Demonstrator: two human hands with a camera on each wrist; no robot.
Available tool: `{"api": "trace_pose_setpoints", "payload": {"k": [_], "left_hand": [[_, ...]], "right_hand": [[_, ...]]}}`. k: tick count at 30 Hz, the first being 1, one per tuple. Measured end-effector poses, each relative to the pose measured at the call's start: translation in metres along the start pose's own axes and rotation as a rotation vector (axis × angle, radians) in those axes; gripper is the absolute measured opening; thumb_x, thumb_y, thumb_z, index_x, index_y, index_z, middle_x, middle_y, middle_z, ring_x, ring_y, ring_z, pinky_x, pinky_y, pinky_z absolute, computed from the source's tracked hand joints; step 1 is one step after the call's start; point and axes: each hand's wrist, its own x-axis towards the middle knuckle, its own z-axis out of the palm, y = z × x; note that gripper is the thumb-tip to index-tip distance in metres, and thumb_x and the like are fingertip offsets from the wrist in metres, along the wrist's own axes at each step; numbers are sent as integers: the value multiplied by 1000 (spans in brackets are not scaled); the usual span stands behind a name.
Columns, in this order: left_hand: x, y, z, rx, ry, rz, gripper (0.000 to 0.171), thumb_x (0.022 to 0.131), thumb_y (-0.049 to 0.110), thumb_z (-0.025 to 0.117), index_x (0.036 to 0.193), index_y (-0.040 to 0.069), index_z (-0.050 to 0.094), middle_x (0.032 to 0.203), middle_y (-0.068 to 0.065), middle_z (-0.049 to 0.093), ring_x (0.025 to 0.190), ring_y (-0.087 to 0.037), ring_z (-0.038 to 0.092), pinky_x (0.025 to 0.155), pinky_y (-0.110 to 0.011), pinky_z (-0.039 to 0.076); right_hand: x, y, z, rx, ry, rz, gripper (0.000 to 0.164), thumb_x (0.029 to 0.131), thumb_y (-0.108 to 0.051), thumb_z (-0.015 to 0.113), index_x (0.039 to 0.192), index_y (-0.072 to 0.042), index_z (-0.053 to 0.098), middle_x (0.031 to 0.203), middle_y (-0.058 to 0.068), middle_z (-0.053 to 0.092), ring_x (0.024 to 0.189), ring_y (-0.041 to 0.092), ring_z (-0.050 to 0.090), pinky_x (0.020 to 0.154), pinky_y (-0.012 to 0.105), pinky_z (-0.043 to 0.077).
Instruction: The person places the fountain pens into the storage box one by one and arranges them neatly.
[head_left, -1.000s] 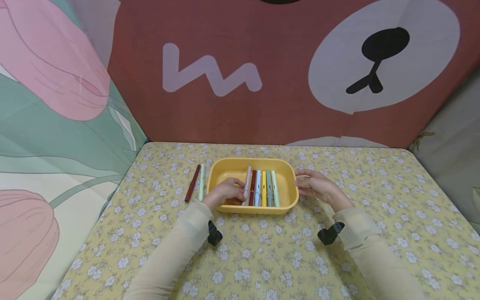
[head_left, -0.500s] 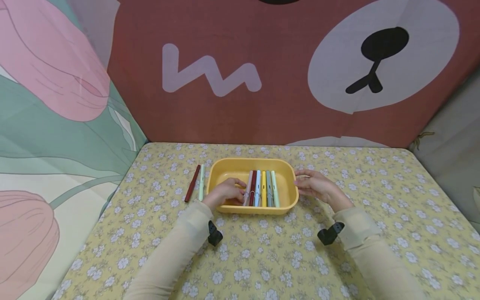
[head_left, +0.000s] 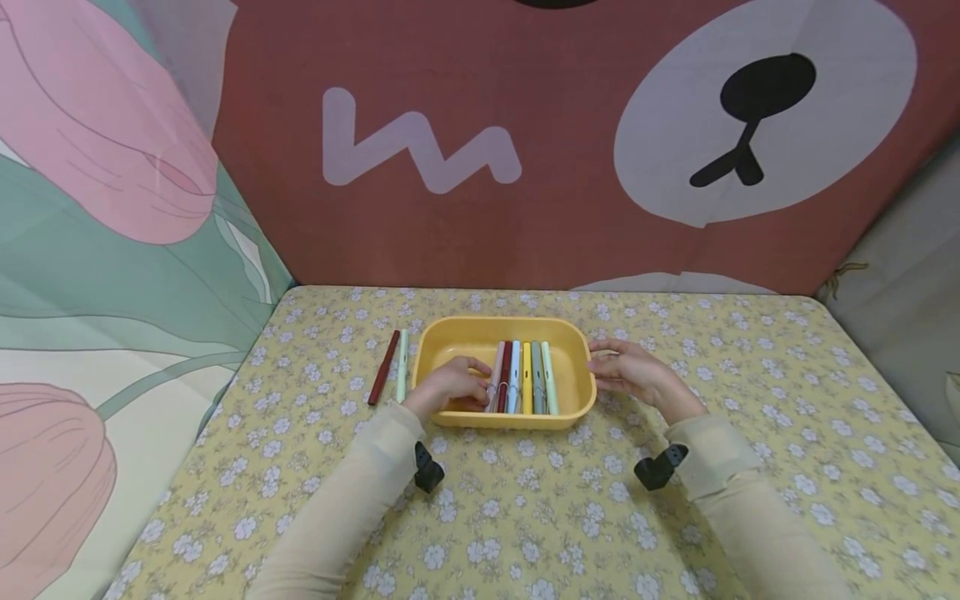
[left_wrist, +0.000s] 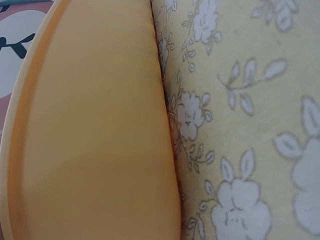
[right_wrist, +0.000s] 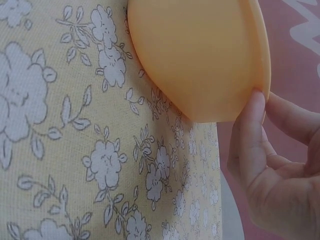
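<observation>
A yellow plastic tray (head_left: 517,422) with rounded corners sits on the table. Several capped pens lie side by side in it: pink (head_left: 497,367), dark red (head_left: 506,375), light blue (head_left: 514,375), yellow (head_left: 527,375), grey-blue (head_left: 537,375) and pale green (head_left: 550,375). My left hand (head_left: 455,383) reaches over the tray's left side, its fingers curled at the lower end of the pink pen; the fingertips are partly hidden. At the right end, my right hand (head_left: 633,377) pinches the tray rim, the thumb (right_wrist: 254,117) against the outer wall.
Outside the tray on the left lie a dark red pen (head_left: 384,367) and a pale green pen (head_left: 402,367). A flowered yellow cloth (head_left: 517,517) covers the table. Printed fabric walls stand behind, with a brown bear face (head_left: 555,233), and at both sides.
The pink pen, whose far end stood higher and further back, has come down level beside the dark red pen. My left hand stays by it; my right hand has not moved.
</observation>
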Motion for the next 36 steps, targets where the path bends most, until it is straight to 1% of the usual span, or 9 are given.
{"api": "trace_pose_setpoints", "payload": {"k": [7, 17, 23, 26, 31, 34, 36], "left_hand": [[1, -1, -1, -18, 1, -2, 49, 84, -10, 61, 131, -3, 49, 115, -18, 59, 73, -15, 68, 72, -30, 61], [-1, -2, -5, -29, 0, 0, 49, 85, -10, 59, 132, -4, 47, 120, -21, 57, 68, -13, 65, 68, -28, 60], [-1, -2, -7, -29, 16, -13, 51, 84, -9, 59, 132, -3, 47, 112, -19, 60, 67, -14, 65, 61, -23, 57], [-1, -2, -8, -35, 22, -15, 52, 82, -9, 61, 132, -3, 47, 107, -17, 61, 64, -14, 63, 61, -23, 57], [-3, 0, -10, -29, 26, -11, 54, 80, -8, 63, 132, -3, 47, 103, -14, 59, 64, -15, 61, 64, -25, 58], [-5, 1, -13, -20, 29, -9, 54, 81, -7, 64, 133, -1, 48, 109, -16, 59, 69, -17, 63, 67, -27, 59], [-6, 3, -15, -18, 28, -8, 54, 83, -6, 64, 134, 0, 48, 116, -19, 58, 77, -20, 65, 72, -29, 60]], "right_hand": [[0, -1, 0, 1, -3, -4, 55, 97, -12, 55, 143, 3, 28, 99, -3, 62, 84, 4, 66, 77, 19, 57], [0, -1, 1, -3, 0, 1, 55, 97, -12, 54, 143, 3, 28, 99, -3, 62, 84, 4, 65, 78, 18, 57], [0, -1, 1, -9, 7, 2, 56, 97, -12, 55, 143, 3, 28, 99, -3, 62, 83, 4, 65, 77, 18, 57], [-1, -1, 1, -4, 8, 4, 56, 97, -12, 55, 144, 3, 28, 98, -3, 62, 83, 4, 65, 76, 18, 57], [-1, -1, 1, 1, -2, -5, 57, 97, -12, 55, 144, 3, 27, 96, -4, 63, 82, 4, 66, 76, 18, 58], [-2, 0, 0, -3, -11, -15, 57, 97, -12, 55, 144, 4, 27, 96, -5, 63, 82, 4, 66, 77, 19, 58], [-3, 0, 0, -5, -17, -21, 58, 97, -13, 55, 144, 4, 26, 96, -4, 63, 82, 4, 66, 77, 19, 58]]}}
